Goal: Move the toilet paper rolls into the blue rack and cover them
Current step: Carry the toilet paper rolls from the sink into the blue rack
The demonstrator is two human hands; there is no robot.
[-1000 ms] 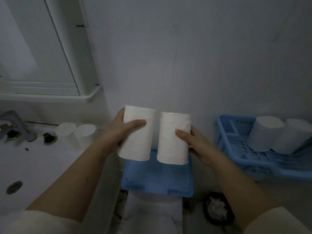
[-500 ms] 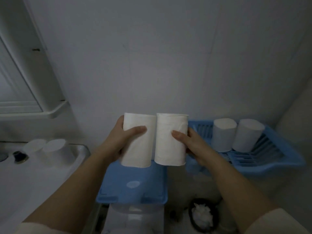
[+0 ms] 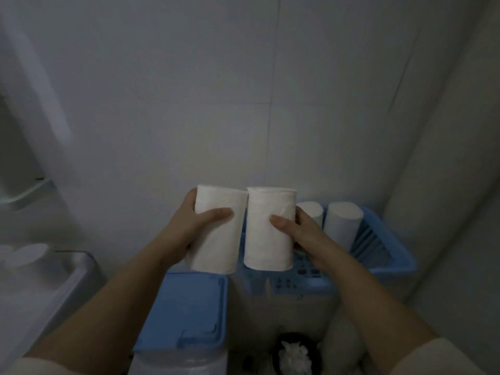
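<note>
My left hand (image 3: 189, 226) grips one white toilet paper roll (image 3: 216, 244) upright. My right hand (image 3: 303, 234) grips a second roll (image 3: 269, 239) beside it, the two rolls touching. Both are held in the air over the left end of the blue rack (image 3: 389, 266). Two more rolls (image 3: 342, 223) stand upright inside the rack against the wall, the left one partly hidden behind my right hand. A flat blue cover (image 3: 186, 312) lies on a container below my left hand.
A white sink counter (image 3: 54, 280) at the left carries two more rolls (image 3: 24, 253) at its back. A dark bin with crumpled paper (image 3: 295, 355) sits on the floor below. The tiled wall stands close behind the rack, with a corner at the right.
Both hands have carried their rolls to the right, from above the blue cover to over the rack's left end. The view has swung right, so the sink has slid to the left edge.
</note>
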